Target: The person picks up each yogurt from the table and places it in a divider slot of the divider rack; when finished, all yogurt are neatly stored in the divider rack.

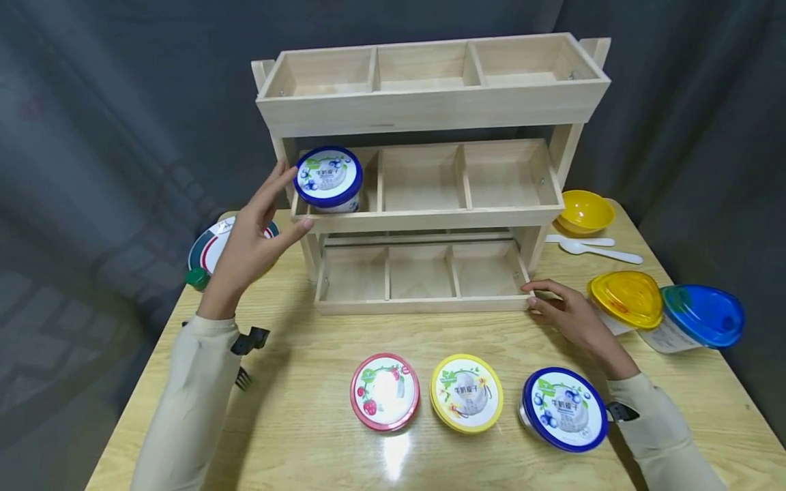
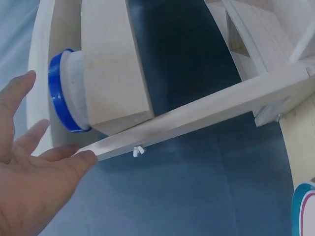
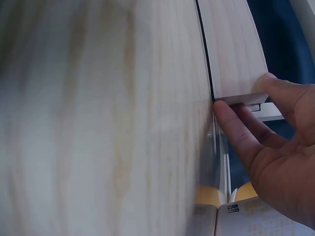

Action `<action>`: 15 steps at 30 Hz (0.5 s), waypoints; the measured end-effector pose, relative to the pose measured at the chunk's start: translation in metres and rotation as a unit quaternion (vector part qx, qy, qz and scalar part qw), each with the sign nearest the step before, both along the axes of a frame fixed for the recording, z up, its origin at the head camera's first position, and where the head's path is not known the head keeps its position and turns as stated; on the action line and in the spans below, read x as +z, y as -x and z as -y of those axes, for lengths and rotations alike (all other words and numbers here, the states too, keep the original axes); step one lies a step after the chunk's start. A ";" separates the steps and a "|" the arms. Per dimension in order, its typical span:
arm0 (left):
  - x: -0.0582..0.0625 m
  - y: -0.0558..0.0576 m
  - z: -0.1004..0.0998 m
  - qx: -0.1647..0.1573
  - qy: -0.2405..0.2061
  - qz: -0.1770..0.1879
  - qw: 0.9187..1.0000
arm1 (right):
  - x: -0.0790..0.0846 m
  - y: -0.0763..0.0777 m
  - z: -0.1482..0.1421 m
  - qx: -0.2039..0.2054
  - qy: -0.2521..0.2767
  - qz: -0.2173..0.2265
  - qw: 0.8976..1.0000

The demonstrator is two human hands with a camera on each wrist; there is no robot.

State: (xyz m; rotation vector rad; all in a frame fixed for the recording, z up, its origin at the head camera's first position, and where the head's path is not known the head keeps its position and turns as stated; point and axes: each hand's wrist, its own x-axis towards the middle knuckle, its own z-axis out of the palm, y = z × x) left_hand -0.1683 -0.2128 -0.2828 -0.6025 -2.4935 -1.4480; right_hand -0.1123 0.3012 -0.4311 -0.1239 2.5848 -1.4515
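A three-tier wooden shelf (image 1: 430, 219) stands at the table's back. In its middle tier, left compartment, sits a blue-lidded tub (image 1: 328, 176), tilted toward the front. My left hand (image 1: 248, 235) is spread beside that tub; its thumb lies at the tier's front left corner and no fingers wrap the tub. The left wrist view shows the thumb against the wooden side piece (image 2: 197, 113). My right hand (image 1: 568, 314) grips the bottom tier's front right corner between thumb and fingers, seen closer on the board's end (image 3: 241, 96) in the right wrist view.
Red-lidded (image 1: 385, 392), yellow-lidded (image 1: 467, 393) and blue-lidded (image 1: 565, 409) tubs line the table's front. Containers with yellow (image 1: 626, 299) and blue (image 1: 703, 314) lids, a yellow bowl (image 1: 586, 211) and white cutlery (image 1: 602, 252) lie right. Plates (image 1: 211, 249) and a fork (image 1: 243, 378) are left.
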 end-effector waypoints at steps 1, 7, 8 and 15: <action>0.000 -0.004 0.001 0.006 0.010 -0.004 1.000 | 0.001 0.000 0.000 -0.001 -0.001 0.000 1.000; -0.001 -0.033 0.007 0.076 0.009 -0.032 0.997 | 0.002 -0.001 0.001 -0.006 0.001 0.001 1.000; 0.000 -0.038 0.007 0.086 -0.007 -0.037 0.996 | 0.002 -0.001 0.001 -0.006 0.002 0.001 1.000; -0.001 -0.078 0.006 0.108 -0.108 -0.045 0.987 | 0.002 -0.002 0.001 -0.007 0.009 0.006 1.000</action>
